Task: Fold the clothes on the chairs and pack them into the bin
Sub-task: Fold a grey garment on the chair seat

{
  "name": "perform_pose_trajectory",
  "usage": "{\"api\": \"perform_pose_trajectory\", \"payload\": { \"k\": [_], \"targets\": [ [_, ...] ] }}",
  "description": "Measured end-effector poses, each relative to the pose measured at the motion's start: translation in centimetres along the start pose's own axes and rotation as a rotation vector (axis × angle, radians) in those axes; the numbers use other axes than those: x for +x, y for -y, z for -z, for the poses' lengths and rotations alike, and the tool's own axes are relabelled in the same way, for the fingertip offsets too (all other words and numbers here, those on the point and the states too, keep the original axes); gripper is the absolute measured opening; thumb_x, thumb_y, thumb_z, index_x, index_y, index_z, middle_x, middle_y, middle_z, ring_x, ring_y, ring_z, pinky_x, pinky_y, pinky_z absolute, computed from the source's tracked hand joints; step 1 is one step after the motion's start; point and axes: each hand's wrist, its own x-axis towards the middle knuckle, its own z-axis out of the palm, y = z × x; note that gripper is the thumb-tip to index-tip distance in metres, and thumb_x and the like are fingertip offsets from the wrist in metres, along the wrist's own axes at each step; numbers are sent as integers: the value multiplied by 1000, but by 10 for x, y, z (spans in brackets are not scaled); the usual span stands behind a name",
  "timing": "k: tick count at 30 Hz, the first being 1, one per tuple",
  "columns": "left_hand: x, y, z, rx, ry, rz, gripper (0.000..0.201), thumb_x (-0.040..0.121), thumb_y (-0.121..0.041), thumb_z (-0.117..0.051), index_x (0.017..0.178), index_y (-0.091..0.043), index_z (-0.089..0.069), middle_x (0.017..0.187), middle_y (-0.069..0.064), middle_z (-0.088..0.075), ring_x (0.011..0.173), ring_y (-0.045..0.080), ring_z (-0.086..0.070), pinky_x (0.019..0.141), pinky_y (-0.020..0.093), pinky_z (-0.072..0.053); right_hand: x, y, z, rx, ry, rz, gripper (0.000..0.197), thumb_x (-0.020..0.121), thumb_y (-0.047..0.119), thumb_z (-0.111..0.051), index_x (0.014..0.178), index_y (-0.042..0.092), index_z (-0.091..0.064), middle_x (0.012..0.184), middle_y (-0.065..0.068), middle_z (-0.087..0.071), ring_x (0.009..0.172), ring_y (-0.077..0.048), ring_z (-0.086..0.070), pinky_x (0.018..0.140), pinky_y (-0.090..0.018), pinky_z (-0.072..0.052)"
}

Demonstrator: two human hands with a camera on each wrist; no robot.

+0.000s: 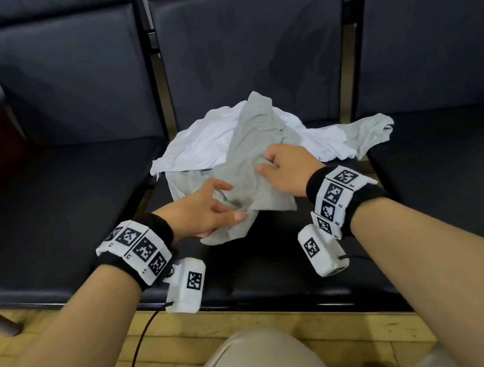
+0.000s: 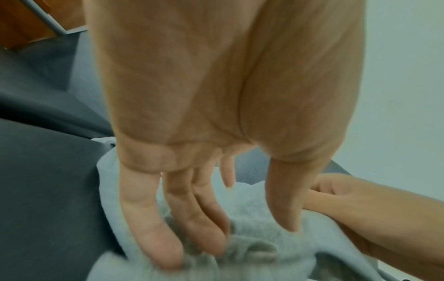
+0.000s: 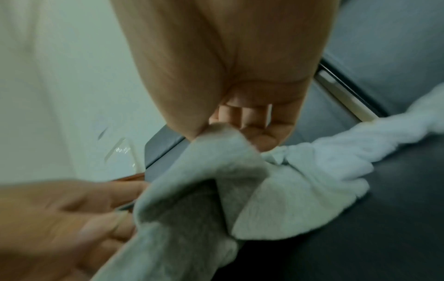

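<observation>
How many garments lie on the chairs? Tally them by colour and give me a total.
Grey garment: 1, the grey garment on top, held by the left hand and the right hand.
White garment: 1, the white garment under it on the middle chair.
Total: 2 told apart; the pile may hide more.

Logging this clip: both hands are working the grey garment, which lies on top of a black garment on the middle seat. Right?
Not quite. The grey garment lies on a white garment, not black; the head view shows it. Both the left hand and right hand are on it, on the middle seat.
</observation>
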Motion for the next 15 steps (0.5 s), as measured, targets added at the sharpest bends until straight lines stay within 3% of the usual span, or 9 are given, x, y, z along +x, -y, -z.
{"api": "perform_pose_trajectory", "payload": {
  "k": [3,6,7,9,11,13,15],
  "targets": [
    [3,-5,2,-12,-178,-20,62,91,-33,-77,140,-28,-39,114,1,-68,98,23,-72,83,31,-62,-5,9,7,-252,-73,72,21,105,41,-48,101,21,-54,91,2,-58,93,-25,-60,75,-35,-44],
    [6,-14,4,-93,-287,-41,49,98,-33,-69,140,-25,-44,121,9,-66,110,24,-69,91,40,-62,-10,20,12,-390,-143,131,28,106,43,-45,112,23,-63,108,-1,-64,105,-26,-59,77,-35,-37],
    [7,-19,4,-150,-276,-29,45,100,-35,-66,139,-24,-46,122,10,-66,111,25,-70,91,41,-62,-11,24,13,-389,-166,158,28,105,43,-46,111,24,-65,107,1,-65,104,-24,-58,77,-34,-36],
    [5,-29,2,-281,-223,24,38,104,-44,-57,134,-21,-54,121,10,-69,106,25,-73,87,42,-63,-15,30,13,-255,-150,210,23,104,43,-50,100,27,-66,88,9,-63,89,-17,-55,75,-32,-39],
    [7,-35,2,-443,-158,83,47,105,-53,-50,127,-14,-65,115,9,-73,97,26,-74,83,43,-64,-19,36,12,-5,-34,270,19,102,41,-56,87,31,-64,68,12,-55,69,-7,-51,69,-27,-41],
    [8,-38,4,-556,-126,109,55,102,-57,-51,121,-9,-71,105,9,-74,93,26,-74,79,41,-63,-27,43,11,86,133,341,17,101,39,-60,86,34,-67,66,9,-59,64,-4,-54,67,-24,-43],
    [7,-37,6,-513,-136,108,40,102,-42,-60,107,-5,-74,95,10,-74,83,20,-73,69,32,-61,-34,48,8,55,275,418,15,100,41,-62,87,38,-70,70,10,-64,66,-3,-56,72,-23,-47]
  ]
}}
